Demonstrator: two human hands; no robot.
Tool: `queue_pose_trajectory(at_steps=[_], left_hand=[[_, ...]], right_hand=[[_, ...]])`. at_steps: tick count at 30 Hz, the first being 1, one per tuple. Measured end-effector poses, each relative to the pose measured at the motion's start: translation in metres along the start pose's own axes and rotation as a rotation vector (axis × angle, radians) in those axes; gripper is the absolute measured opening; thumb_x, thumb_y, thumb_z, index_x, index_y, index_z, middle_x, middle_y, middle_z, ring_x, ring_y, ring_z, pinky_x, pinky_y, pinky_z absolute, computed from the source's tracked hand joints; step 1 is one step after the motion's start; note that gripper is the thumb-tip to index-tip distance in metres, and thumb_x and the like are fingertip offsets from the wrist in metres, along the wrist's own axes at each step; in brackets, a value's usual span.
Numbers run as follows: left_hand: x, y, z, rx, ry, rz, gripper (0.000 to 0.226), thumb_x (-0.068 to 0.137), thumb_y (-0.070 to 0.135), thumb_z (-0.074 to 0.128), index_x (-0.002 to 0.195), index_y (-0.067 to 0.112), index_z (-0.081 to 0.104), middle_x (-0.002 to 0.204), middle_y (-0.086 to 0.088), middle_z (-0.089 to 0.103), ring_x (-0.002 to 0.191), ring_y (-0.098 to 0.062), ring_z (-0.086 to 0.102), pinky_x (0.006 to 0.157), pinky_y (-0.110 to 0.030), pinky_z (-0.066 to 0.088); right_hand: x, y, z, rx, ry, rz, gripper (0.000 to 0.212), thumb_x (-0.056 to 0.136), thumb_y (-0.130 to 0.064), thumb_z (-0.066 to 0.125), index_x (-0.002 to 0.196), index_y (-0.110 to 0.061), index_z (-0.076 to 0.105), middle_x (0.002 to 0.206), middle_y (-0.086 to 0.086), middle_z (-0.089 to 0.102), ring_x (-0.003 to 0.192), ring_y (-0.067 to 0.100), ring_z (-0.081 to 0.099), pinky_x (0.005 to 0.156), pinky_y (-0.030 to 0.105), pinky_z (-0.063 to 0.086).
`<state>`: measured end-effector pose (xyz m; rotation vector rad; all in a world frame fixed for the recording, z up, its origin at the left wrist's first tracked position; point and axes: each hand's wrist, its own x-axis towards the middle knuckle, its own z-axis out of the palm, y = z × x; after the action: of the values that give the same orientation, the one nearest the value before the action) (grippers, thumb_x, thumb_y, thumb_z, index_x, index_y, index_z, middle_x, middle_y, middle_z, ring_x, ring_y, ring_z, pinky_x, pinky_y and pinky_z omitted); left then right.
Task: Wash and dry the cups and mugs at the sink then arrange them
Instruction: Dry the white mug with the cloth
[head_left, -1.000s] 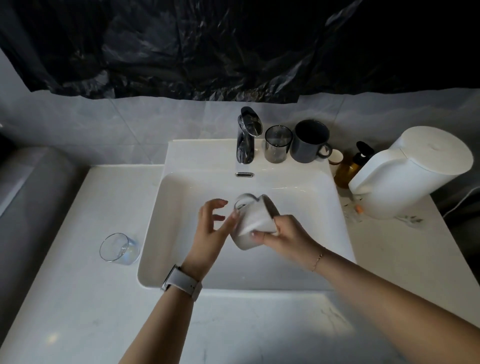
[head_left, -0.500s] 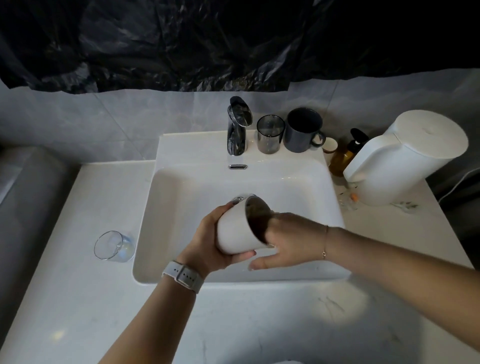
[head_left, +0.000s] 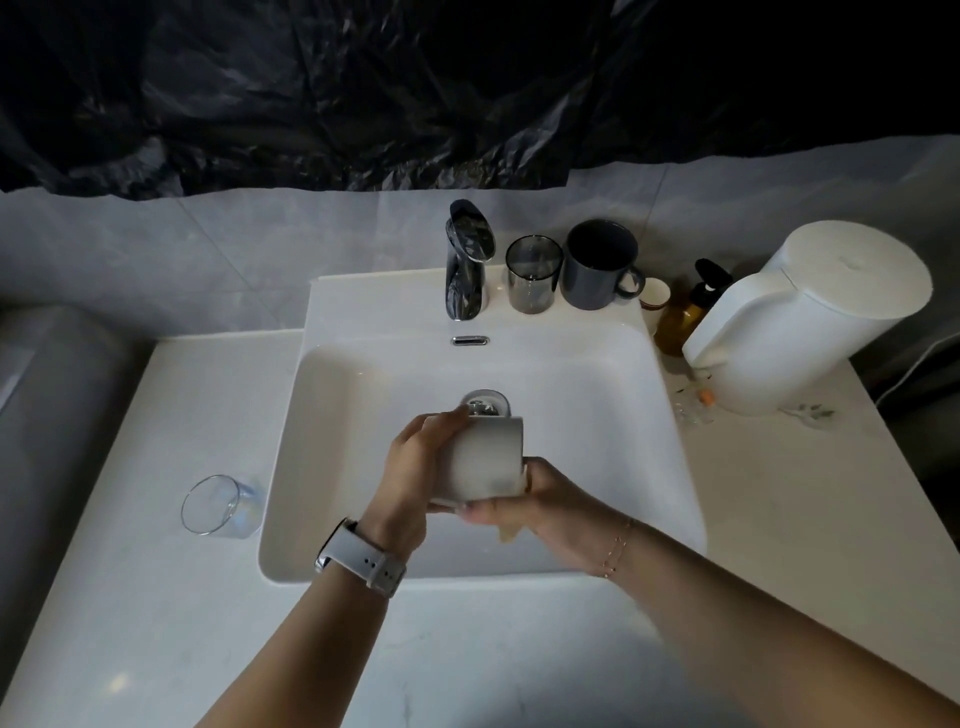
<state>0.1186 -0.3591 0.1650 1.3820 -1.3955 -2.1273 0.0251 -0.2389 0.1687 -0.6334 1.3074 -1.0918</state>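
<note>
Mug (head_left: 485, 457): white, held over the sink (head_left: 332, 467) at the middle of the frame, tipped so its base faced the camera and its mouth pointed toward the lower edge.
Left hand (head_left: 415, 467): curled round the mug's left side, fingers over the top edge, thumb underneath; a pale watch (head_left: 361, 558) sat on the wrist.
Right hand (head_left: 550, 506): at the mug's lower right, fingers tucked under its mouth end; whether they reached inside could not be told, and a yellowish scrap (head_left: 511, 534) showed below the palm, possibly a sponge.
Hands together: both clamped on the one mug, close against each other.
Drain (head_left: 485, 402): metal, just above the mug in the frame, partly hidden by it.
Tap (head_left: 465, 260): chrome, at the sink's back ledge, upper centre.
Smoked glass (head_left: 534, 280): upright just right of the tap.
Dark mug (head_left: 600, 265): upright beside the smoked glass, handle to the right.
Clear glass (head_left: 221, 506): lying on its side on the counter (head_left: 156, 597), left of the sink.
Kettle (head_left: 810, 317): white, at the right of the frame, with an amber pump bottle (head_left: 685, 312) just left of it.
Backdrop: black plastic sheet (head_left: 363, 88) across the top, above grey tiles.
</note>
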Motion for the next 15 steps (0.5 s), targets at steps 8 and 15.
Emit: queue_pose_trajectory(at_steps=[8, 15], left_hand=[[0.002, 0.006, -0.003, 0.137, -0.182, 0.085, 0.027, 0.078, 0.051, 0.057, 0.086, 0.029, 0.07, 0.092, -0.004, 0.069, 0.085, -0.02, 0.061, 0.065, -0.031, 0.047], [-0.005, -0.005, -0.007, -0.006, -0.24, -0.083, 0.063, 0.074, 0.056, 0.067, 0.124, 0.018, 0.061, 0.114, -0.01, 0.064, 0.103, -0.027, 0.066, 0.072, -0.047, 0.058]], right_hand=[[-0.011, -0.007, 0.0, 0.794, 0.097, -0.014, 0.048, 0.065, -0.023, 0.08, 0.108, -0.008, 0.066, 0.108, 0.008, 0.071, 0.099, 0.016, 0.068, 0.089, 0.026, 0.054], [-0.004, -0.017, -0.005, 0.576, 0.201, 0.0, 0.019, 0.093, -0.025, 0.055, 0.103, -0.013, 0.066, 0.085, -0.003, 0.073, 0.077, 0.002, 0.069, 0.059, 0.013, 0.05]])
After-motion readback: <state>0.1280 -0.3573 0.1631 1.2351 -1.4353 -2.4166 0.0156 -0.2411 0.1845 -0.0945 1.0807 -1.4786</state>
